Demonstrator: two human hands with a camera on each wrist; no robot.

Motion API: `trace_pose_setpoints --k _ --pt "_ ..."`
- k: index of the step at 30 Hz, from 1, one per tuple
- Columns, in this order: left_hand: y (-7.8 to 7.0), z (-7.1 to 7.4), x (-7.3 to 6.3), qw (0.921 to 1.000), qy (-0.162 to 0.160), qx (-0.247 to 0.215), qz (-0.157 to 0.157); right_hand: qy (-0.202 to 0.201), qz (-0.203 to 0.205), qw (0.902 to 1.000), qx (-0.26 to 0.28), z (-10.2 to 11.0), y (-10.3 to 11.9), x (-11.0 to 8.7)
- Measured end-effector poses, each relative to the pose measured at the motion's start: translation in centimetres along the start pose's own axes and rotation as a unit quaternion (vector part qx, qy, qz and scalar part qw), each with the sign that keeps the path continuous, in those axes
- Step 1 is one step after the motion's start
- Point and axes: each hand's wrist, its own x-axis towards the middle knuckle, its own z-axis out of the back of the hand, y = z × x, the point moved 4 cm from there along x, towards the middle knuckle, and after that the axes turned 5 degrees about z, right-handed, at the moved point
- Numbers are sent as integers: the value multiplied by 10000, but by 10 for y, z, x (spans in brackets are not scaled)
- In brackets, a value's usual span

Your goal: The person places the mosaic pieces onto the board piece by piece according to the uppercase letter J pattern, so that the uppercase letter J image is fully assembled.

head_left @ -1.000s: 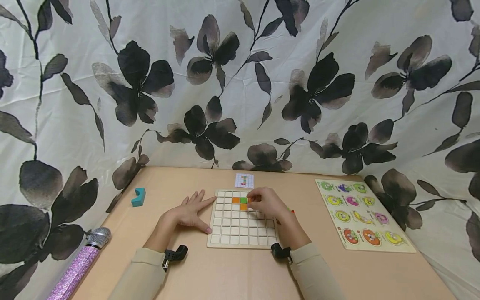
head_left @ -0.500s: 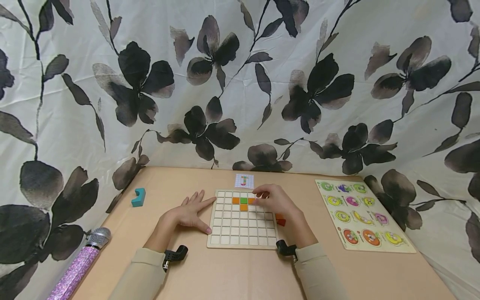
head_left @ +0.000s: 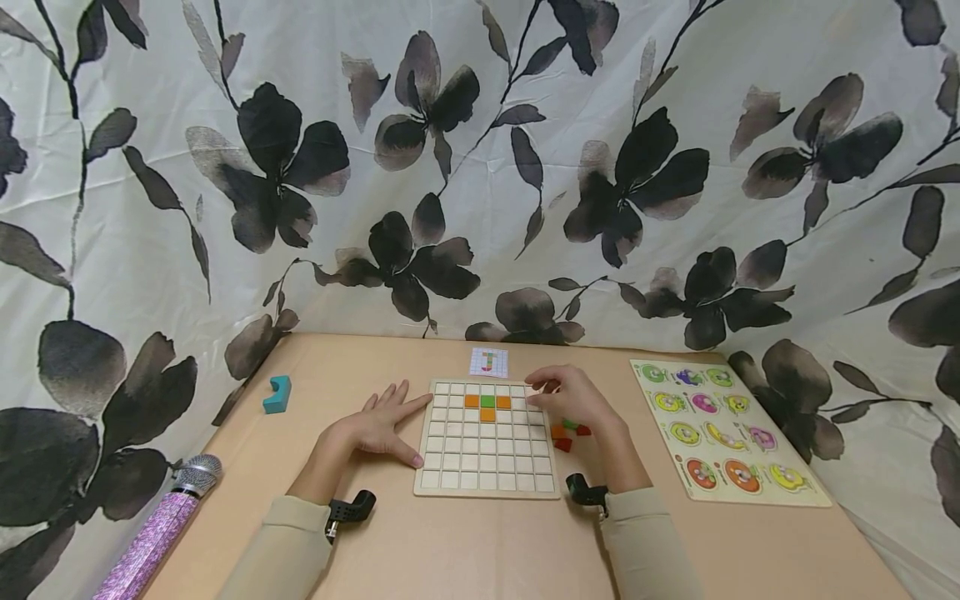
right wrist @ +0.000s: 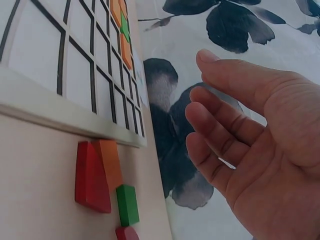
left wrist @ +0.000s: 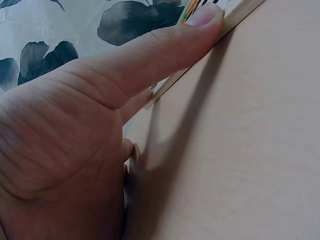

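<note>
A white gridded board (head_left: 487, 458) lies on the table. In its upper part three orange squares (head_left: 472, 402) surround a green square (head_left: 487, 402) on the left, right and near sides. My left hand (head_left: 378, 423) has its fingers spread, with thumb and index finger touching the board's left edge. Over the board's upper right edge hovers my right hand (head_left: 573, 398), its fingers loosely bent and nothing between them in the right wrist view. Below it, beside the board, lie loose blocks: an orange block (right wrist: 109, 165), a red block (right wrist: 90, 182), a green block (right wrist: 128, 205) and another red piece (right wrist: 127, 233).
A small card with a coloured grid pattern (head_left: 488, 361) lies beyond the board. At the right is a fruit-picture board (head_left: 731, 433). A teal bracket-shaped block (head_left: 277, 394) stands at the far left, and a glittery purple microphone (head_left: 161, 525) lies at the left edge.
My right hand has moved right, off the grid's upper cells, uncovering the right-hand orange square and then the loose blocks beside the board. My left hand has stayed in place.
</note>
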Motion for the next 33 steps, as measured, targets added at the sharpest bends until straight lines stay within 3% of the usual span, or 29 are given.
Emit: trace_pose_setpoints --k 28,33 --pt "1 0 1 10000 2 2 15 105 -849 9963 -2 25 -32 -17" --pt "0 -1 1 10000 26 0 8 162 -849 9963 -28 27 -36 -19"
